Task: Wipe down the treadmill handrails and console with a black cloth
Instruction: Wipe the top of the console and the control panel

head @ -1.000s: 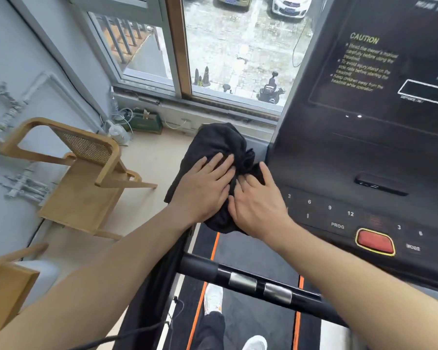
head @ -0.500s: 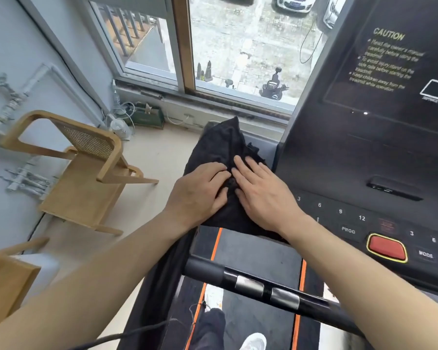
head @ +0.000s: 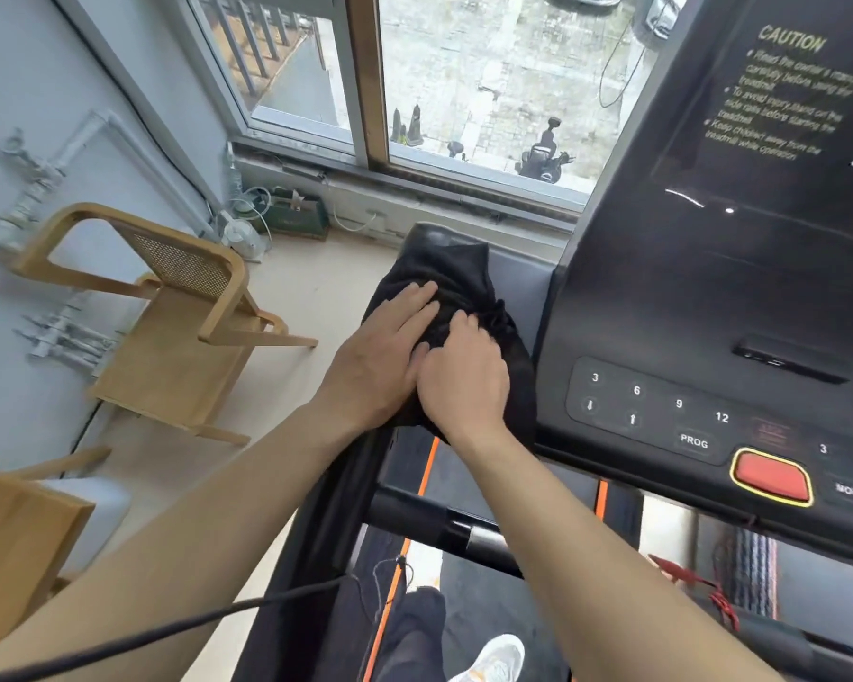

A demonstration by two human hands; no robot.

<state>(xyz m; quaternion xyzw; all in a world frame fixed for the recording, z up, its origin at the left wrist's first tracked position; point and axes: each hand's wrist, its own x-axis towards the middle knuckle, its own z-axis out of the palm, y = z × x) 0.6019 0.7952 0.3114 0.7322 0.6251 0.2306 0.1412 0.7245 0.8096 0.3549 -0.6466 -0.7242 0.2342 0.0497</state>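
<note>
A black cloth (head: pixel 444 273) lies bunched over the left end of the treadmill console (head: pixel 710 307), on the grey shelf beside the button panel. My left hand (head: pixel 385 351) presses flat on the cloth with fingers stretched forward. My right hand (head: pixel 464 376) rests beside it, touching it, fingers curled into the cloth's folds. A black front handrail (head: pixel 429 526) with a metal sensor band crosses below my forearms. The left side rail (head: pixel 336 489) runs down under my left wrist.
A wooden chair (head: pixel 168 327) stands on the floor to the left, and another wooden piece (head: pixel 16 543) is at the lower left. A window (head: pixel 464 81) lies ahead. A red stop button (head: pixel 769 477) sits on the console. A black cable (head: pixel 168 632) crosses the bottom left. My shoe (head: pixel 493 657) is on the belt.
Both hands with the cloth have slid forward and left along the console's left end. My left hand's fingers have flattened out, and the number buttons are uncovered.
</note>
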